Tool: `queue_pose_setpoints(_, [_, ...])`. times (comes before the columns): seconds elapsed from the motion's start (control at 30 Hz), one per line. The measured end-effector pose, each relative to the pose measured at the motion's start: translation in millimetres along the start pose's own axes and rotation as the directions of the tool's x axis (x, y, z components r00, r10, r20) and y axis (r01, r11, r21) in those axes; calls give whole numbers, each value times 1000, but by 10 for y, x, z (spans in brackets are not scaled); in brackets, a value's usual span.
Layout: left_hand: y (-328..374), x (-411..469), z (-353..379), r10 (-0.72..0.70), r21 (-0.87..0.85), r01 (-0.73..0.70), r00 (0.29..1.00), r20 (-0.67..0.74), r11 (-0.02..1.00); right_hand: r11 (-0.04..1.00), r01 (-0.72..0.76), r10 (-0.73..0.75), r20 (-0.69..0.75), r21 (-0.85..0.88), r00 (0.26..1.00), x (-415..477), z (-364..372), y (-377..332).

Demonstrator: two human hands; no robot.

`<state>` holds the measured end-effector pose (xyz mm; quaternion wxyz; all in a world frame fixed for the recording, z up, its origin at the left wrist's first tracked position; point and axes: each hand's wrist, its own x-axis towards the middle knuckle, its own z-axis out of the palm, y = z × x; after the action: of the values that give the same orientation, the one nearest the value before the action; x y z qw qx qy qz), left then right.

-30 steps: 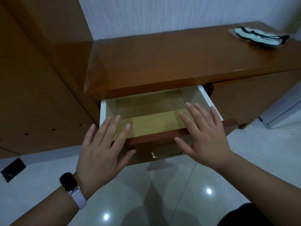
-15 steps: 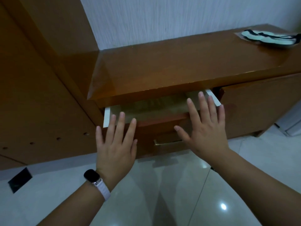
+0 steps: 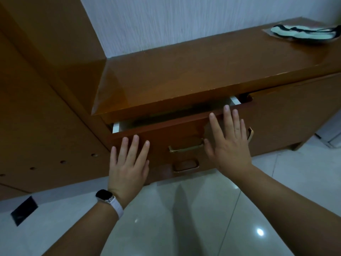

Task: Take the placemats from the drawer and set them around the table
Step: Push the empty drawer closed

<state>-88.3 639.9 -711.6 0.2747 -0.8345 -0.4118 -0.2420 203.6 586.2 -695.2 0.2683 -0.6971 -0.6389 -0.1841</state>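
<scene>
Beneath the glossy brown bench (image 3: 184, 74), a barely open wooden drawer (image 3: 166, 135) is pressed, presumably for closing, by the flat, empty left hand (image 3: 127, 167) and right hand (image 3: 228, 145).

The drawer (image 3: 166, 137) shows only a dark slit inside under the bench (image 3: 184, 74), the right grip (image 3: 230, 145) hides one end of the handle (image 3: 186, 147), and the frame edge crops the pale bundle (image 3: 302, 33).

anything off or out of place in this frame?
Only the drawer: it is ajar, with a narrow gap under the cabinet top. The left hand and right hand lie flat on its front. Nothing spilled or broken.
</scene>
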Motion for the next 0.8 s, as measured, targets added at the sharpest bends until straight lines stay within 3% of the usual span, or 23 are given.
queue_pose_setpoints(0.27, [26,142,125,-65,-44,66,997,37,997,1000,3,-3,86,8,996,-122,223,113])
queue_pose_setpoints(0.8, [-123,272,497,-106,18,105,994,26,994,995,-94,95,-26,44,995,126,584,-38])
